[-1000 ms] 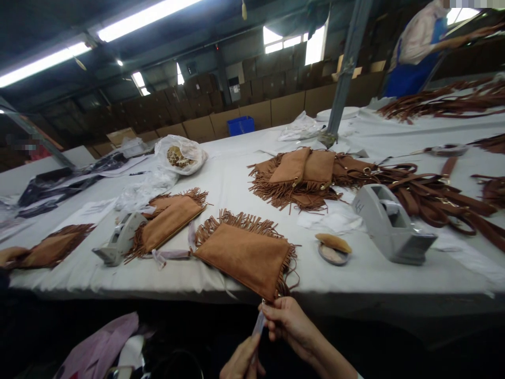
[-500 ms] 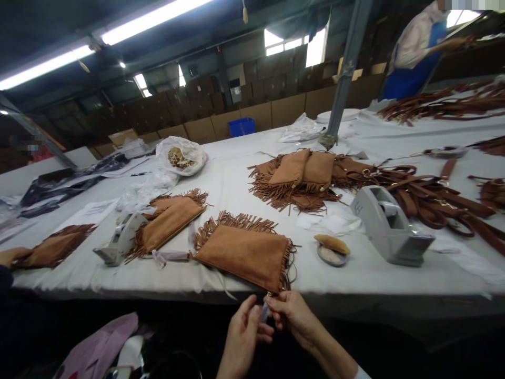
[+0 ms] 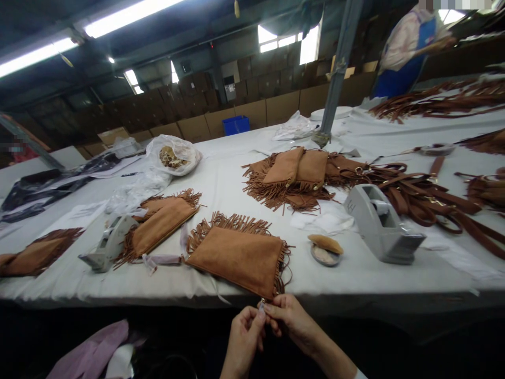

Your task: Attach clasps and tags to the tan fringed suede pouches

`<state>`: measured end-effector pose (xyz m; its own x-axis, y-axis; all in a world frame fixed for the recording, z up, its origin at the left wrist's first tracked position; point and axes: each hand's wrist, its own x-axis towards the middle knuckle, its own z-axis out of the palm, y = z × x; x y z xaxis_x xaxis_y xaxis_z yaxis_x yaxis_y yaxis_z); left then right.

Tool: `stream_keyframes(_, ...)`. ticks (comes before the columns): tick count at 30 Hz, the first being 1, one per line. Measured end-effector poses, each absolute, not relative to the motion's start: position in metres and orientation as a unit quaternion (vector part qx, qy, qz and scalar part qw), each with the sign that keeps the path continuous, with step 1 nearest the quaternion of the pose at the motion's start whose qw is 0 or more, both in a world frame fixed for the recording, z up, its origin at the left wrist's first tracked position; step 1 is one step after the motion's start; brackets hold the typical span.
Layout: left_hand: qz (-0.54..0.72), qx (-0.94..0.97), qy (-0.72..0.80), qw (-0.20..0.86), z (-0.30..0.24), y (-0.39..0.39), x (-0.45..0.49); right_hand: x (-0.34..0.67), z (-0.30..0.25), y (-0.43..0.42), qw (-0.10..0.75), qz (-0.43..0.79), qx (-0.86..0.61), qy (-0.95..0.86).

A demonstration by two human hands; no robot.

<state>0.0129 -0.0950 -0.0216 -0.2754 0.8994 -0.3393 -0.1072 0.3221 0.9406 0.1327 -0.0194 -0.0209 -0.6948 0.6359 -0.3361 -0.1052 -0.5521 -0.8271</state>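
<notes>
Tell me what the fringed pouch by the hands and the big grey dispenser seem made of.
Fringed pouch: tan suede or faux suede; matte, napped surface, cut fringe. Big grey dispenser: probably moulded plastic; smooth, dull sheen.

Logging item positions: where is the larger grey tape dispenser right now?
Head view, right of centre on the white table: the tape dispenser stands between the small round dish and the brown straps.
</notes>
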Motion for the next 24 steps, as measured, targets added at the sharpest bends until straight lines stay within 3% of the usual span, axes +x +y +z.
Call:
stream_keyframes(6, 0.486, 0.305, 0.663, 0.481, -0.027, -0.096, 0.016, 0.153, -0.005, -0.013, 0.219, 0.717, -0.383, -0.540)
stream_keyframes(9, 0.487, 0.277, 0.665, 0.494, -0.037, -0.098, 0.017, 0.204, 0.026, 0.014, 0.369, 0.522, -0.498, -0.586)
stream_keyframes(12, 0.507, 0.243, 0.651, 0.510, -0.047, -0.101, 0.020, 0.279, 0.052, 0.054, 0.539, 0.255, -0.627, -0.502)
stream_keyframes(15, 0.526, 0.219, 0.632, 0.526, -0.052, -0.103, 0.024, 0.349, 0.060, 0.096, 0.546, 0.085, -0.696, -0.459)
stream_keyframes(20, 0.544, 0.207, 0.620, 0.526, -0.051, -0.104, 0.027, 0.393, 0.055, 0.146, 0.426, 0.229, -0.729, -0.484)
stream_keyframes(24, 0.545, 0.211, 0.637, 0.503, -0.053, -0.106, 0.028, 0.385, 0.056, 0.160, 0.424, 0.288, -0.705, -0.491)
